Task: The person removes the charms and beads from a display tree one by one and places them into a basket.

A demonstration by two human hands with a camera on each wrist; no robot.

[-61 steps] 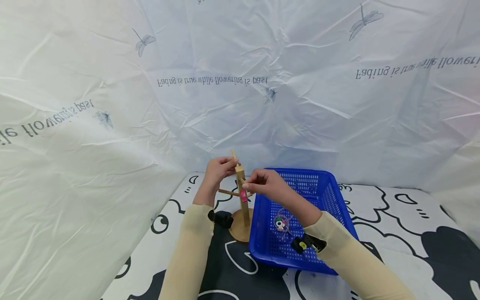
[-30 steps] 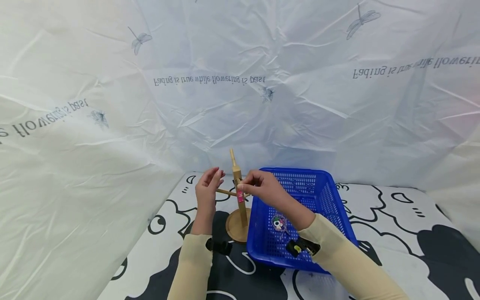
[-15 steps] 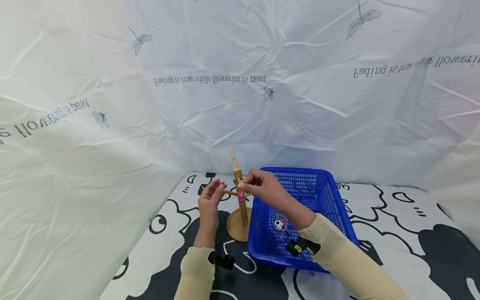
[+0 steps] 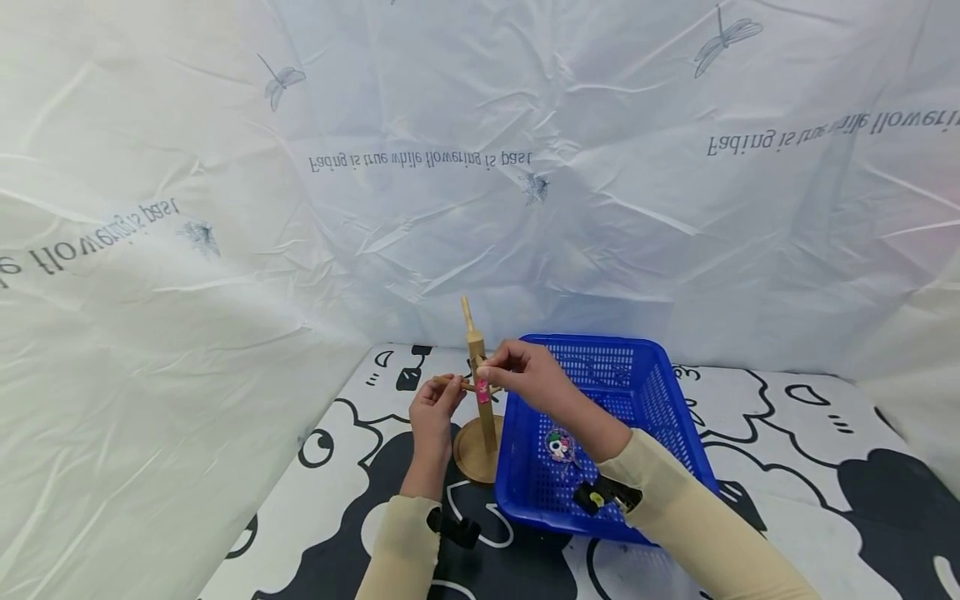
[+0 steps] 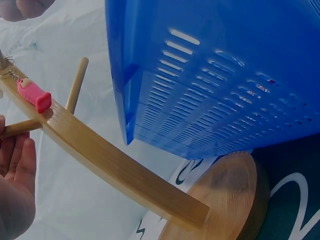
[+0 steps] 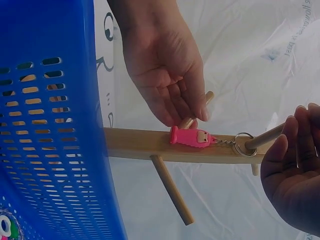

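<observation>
A wooden peg stand rises from a round base (image 4: pixel 467 454) on the table, its upright post (image 5: pixel 125 160) carrying several side pegs. On an upper peg (image 6: pixel 265 137) hangs a pink figure keychain (image 6: pixel 192 137), its metal ring (image 6: pixel 245 144) looped around the peg and the figure lying against the post. My right hand (image 4: pixel 536 375) pinches that peg near its tip. Lower down on the left, my left hand (image 4: pixel 432 421) holds another side peg (image 5: pixel 20 128) between thumb and fingers. A further peg (image 6: pixel 172 190) sticks out of the opposite side.
Right beside the stand is a blue perforated basket (image 4: pixel 517 512), under my right forearm. In it lies a round, colourful trinket (image 4: pixel 559 447). The table wears a black-and-white cartoon cloth (image 4: pixel 795 467); printed plastic sheeting (image 4: pixel 600 225) hangs behind and at the sides.
My left hand let go near the post's top, moved left and down, then came in to the left side peg. The right hand stays at the keychain's peg.
</observation>
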